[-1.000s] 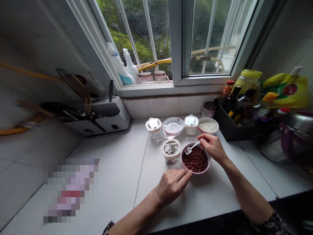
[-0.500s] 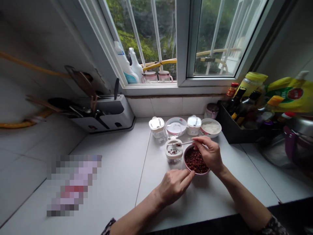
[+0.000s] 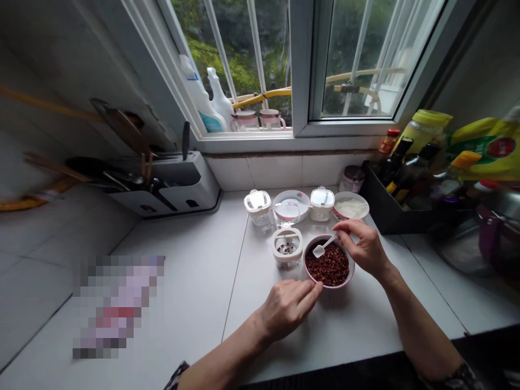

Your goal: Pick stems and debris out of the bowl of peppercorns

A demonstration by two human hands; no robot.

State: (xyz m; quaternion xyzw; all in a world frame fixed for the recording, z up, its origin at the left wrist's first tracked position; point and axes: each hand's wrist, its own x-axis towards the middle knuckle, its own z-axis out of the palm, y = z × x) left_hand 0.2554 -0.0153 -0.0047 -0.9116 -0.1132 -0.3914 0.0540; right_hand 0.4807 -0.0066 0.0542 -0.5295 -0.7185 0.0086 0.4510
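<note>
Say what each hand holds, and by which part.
The right hand pinches a white spoon by the handle. The left hand holds nothing; its fingers touch a bowl.

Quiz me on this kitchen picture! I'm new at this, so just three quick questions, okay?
1. True or false: the right hand holds a small white spoon.
2. What fills the pink-rimmed bowl? A rice, B dark red spice, C water.
3. Fill in the blank: the small round container stands to the ___ of that bowl.

Key: 1 true; 2 B; 3 left.
</note>
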